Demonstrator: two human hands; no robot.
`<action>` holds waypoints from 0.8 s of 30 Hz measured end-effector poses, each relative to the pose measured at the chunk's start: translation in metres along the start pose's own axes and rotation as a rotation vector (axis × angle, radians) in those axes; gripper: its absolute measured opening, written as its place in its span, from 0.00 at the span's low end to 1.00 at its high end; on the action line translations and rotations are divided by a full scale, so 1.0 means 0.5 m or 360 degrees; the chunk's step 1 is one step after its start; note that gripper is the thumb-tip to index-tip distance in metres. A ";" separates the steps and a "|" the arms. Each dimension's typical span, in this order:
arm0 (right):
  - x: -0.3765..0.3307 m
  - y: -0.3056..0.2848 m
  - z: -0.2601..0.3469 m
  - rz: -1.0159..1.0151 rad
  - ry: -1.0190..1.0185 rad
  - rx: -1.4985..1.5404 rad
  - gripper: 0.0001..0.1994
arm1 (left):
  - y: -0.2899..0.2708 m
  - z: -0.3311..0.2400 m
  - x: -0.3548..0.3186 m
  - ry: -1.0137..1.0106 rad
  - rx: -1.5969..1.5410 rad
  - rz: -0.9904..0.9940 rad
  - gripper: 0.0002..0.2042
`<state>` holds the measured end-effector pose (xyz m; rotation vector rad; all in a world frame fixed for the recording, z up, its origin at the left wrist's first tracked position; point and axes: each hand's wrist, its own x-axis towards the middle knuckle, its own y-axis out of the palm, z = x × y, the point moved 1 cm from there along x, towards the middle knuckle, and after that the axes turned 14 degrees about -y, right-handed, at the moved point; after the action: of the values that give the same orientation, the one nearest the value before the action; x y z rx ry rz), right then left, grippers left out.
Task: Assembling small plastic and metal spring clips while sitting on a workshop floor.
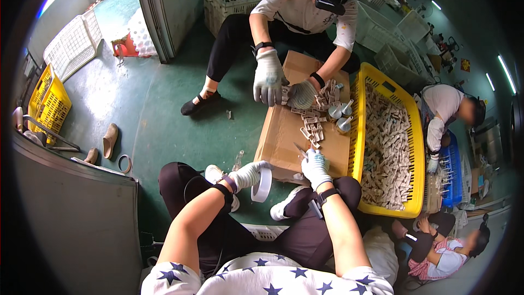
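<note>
My left hand (pixel 248 176), in a pale knitted glove, is closed around the edge of a roll of tape (pixel 262 192), just off the near left corner of a cardboard box (pixel 275 136). Over the box's near edge, my gloved right hand (pixel 315 169) is closed on a slim pointed tool (pixel 301 151); whether it is scissors or a blade I cannot tell. Beyond the tool's tip lies a pile of small pale plastic pieces (pixel 312 127). Beside the pile stand small bottles (pixel 344 125) with pale tops. Across the box, a co-worker's gloved hands (pixel 268 79) work at the pile.
A yellow crate (pixel 356 155) full of similar pieces stands against the box's right side. Opposite me sits the co-worker (pixel 305 0), with a pale crate (pixel 218 13) behind. Two more people sit at right, near a blue crate (pixel 452 169). Shoes (pixel 110 141) lie on the left floor.
</note>
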<state>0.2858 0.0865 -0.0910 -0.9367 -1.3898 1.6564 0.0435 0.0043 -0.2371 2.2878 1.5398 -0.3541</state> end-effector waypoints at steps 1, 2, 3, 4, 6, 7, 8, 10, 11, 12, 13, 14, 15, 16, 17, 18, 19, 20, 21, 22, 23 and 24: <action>0.000 0.000 0.001 -0.0006 0.0001 0.0003 0.13 | -0.002 0.003 0.002 0.0018 -0.0001 0.0004 0.23; 0.001 -0.001 0.003 -0.0005 -0.0001 0.0005 0.13 | -0.004 0.007 0.002 0.0037 -0.0001 0.0006 0.23; 0.000 -0.004 0.003 0.0011 0.0000 0.0005 0.13 | -0.003 0.006 0.001 0.0034 -0.0002 0.0009 0.23; 0.000 -0.005 0.005 0.0028 0.0000 0.0004 0.13 | -0.002 0.004 0.000 0.0042 -0.0003 0.0006 0.23; 0.000 -0.003 0.005 0.0022 0.0001 -0.0006 0.13 | 0.000 -0.001 -0.003 0.0046 -0.0005 0.0006 0.22; -0.001 -0.003 0.004 0.0015 0.0001 -0.0017 0.13 | 0.002 -0.004 -0.003 0.0045 -0.0011 0.0014 0.22; -0.001 -0.002 0.002 0.0019 0.0005 -0.0016 0.13 | 0.003 -0.007 -0.004 0.0045 -0.0018 0.0023 0.22; -0.003 -0.004 -0.001 0.0021 0.0013 -0.0014 0.13 | 0.006 -0.016 -0.007 0.0019 -0.0038 0.0039 0.23; -0.004 -0.003 -0.003 0.0023 0.0018 -0.0016 0.13 | 0.009 -0.020 -0.009 -0.0005 -0.0058 0.0053 0.23; -0.002 -0.004 0.002 0.0025 0.0019 -0.0023 0.13 | 0.006 -0.016 -0.011 -0.0006 -0.0058 0.0046 0.23; 0.000 -0.005 0.005 0.0026 0.0021 -0.0031 0.13 | 0.004 -0.013 -0.013 0.0001 -0.0078 0.0045 0.23; 0.000 -0.005 0.009 0.0026 0.0016 -0.0027 0.13 | 0.002 -0.010 -0.014 0.0008 -0.0098 0.0044 0.23; 0.001 -0.007 0.013 0.0021 0.0001 -0.0033 0.13 | 0.001 -0.008 -0.016 0.0007 -0.0099 0.0039 0.23; 0.002 -0.009 0.018 0.0016 -0.0015 -0.0037 0.13 | 0.000 -0.007 -0.018 0.0064 -0.0100 0.0032 0.23; 0.002 -0.011 0.022 0.0017 -0.0020 -0.0034 0.13 | -0.002 -0.006 -0.021 0.0121 -0.0102 0.0025 0.23; -0.002 -0.015 0.016 0.0018 -0.0009 -0.0042 0.13 | 0.009 -0.019 -0.021 0.0120 -0.0107 0.0044 0.23; -0.008 -0.017 0.004 0.0017 0.0011 -0.0051 0.12 | 0.022 -0.044 -0.025 0.0112 0.0000 0.0013 0.23; -0.013 -0.013 -0.012 0.0021 0.0038 -0.0063 0.12 | 0.036 -0.066 -0.025 0.0106 0.0107 -0.0016 0.22; -0.008 -0.009 -0.003 -0.0012 0.0009 -0.0049 0.12 | 0.024 -0.055 -0.027 0.0101 0.0110 -0.0037 0.22; -0.004 -0.009 0.010 -0.0046 -0.0026 -0.0035 0.11 | 0.008 -0.035 -0.023 0.0087 0.0025 -0.0008 0.23; 0.001 -0.010 0.022 -0.0048 -0.0049 -0.0023 0.11 | -0.007 -0.014 -0.023 0.0074 -0.0060 0.0022 0.23; -0.001 -0.009 0.016 -0.0056 -0.0044 -0.0029 0.11 | -0.002 -0.017 -0.018 0.0071 -0.0065 0.0036 0.23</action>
<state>0.2794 0.0834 -0.0855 -0.8977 -1.4342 1.6389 0.0394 0.0004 -0.2260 2.2947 1.5272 -0.2648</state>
